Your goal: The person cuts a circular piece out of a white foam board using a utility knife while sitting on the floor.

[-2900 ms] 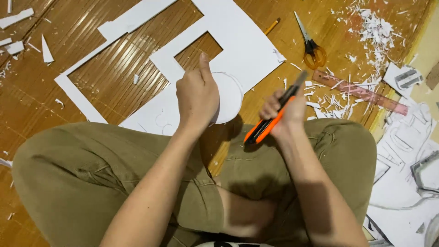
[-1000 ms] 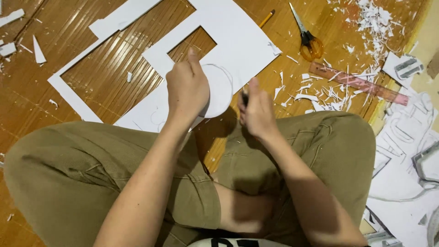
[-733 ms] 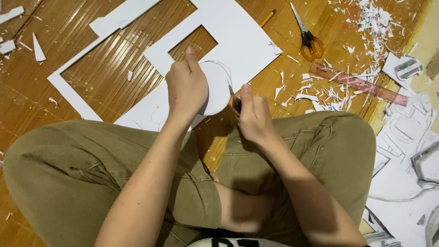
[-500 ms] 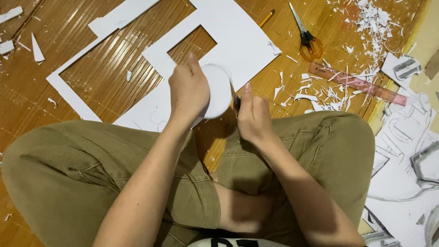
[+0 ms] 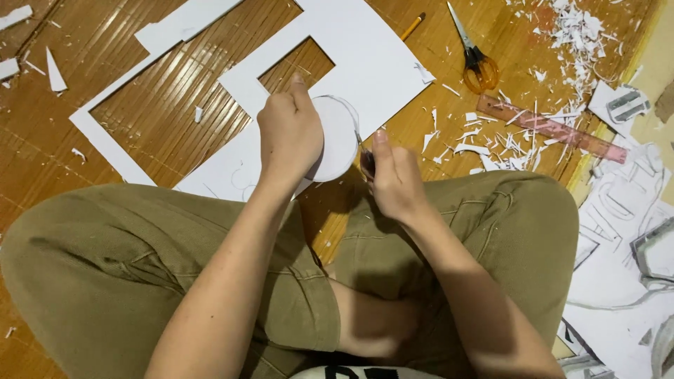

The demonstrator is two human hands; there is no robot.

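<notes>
I sit cross-legged on a wooden floor. My left hand [image 5: 289,137] presses flat on a white paper circle [image 5: 338,137] that belongs to a large white sheet [image 5: 365,60] with rectangular holes cut out of it. My right hand [image 5: 393,179] is closed around a utility knife [image 5: 366,160]; only its dark tip shows, touching the circle's right edge. The knife's orange body is hidden inside my fist.
Orange-handled scissors [image 5: 477,60] and a pencil [image 5: 413,27] lie beyond the sheet. A pinkish ruler [image 5: 551,128] lies among several white paper scraps [image 5: 569,28] at the right. Drawn sheets [image 5: 625,231] cover the floor at the far right. My knees [image 5: 519,224] fill the foreground.
My right hand brought the knife down from a raised grip to the circle's right edge. My left hand stayed pressed on the circle, shifting only slightly.
</notes>
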